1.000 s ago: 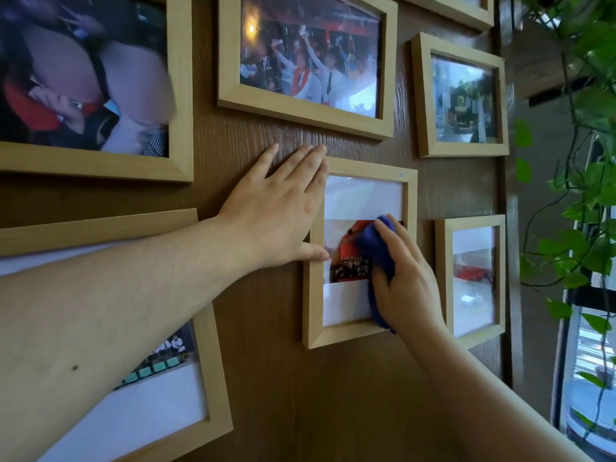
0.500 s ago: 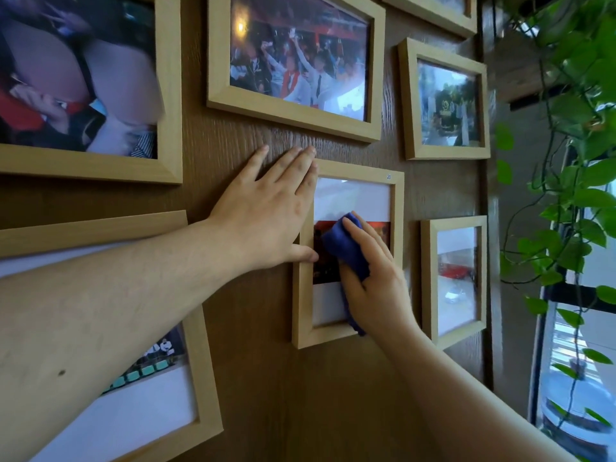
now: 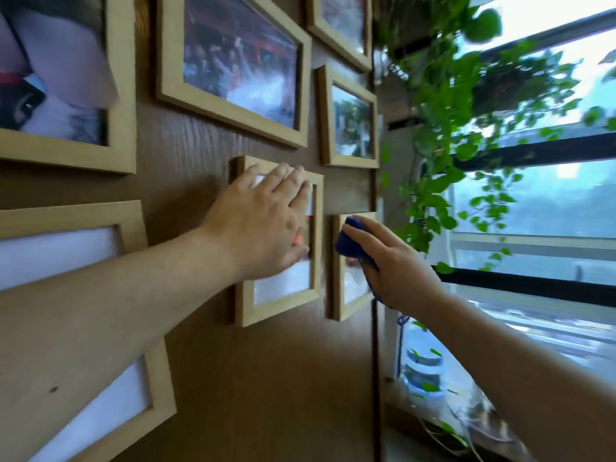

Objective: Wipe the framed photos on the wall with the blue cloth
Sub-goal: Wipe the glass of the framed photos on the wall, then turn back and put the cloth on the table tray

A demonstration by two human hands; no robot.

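Observation:
Several light wooden framed photos hang on a brown wood-grain wall (image 3: 273,378). My right hand (image 3: 396,265) presses a bunched blue cloth (image 3: 350,241) against the glass of the small rightmost frame (image 3: 338,295) by the wall's edge. My left hand (image 3: 263,225) lies flat, fingers apart, over the small middle frame (image 3: 283,305), covering most of its photo. The view is blurred by motion.
Larger frames hang above: one at top left (image 3: 123,95), one at top centre (image 3: 233,105), a small one (image 3: 350,125) at right. Two more frames (image 3: 156,391) sit under my left forearm. Green vines (image 3: 443,135) hang by the window (image 3: 533,208); a bottle (image 3: 423,365) stands on the sill.
My right hand moved the blue cloth from the middle small frame to the rightmost small frame. My left hand shifted from the wall onto the middle frame. The view swung right toward the window.

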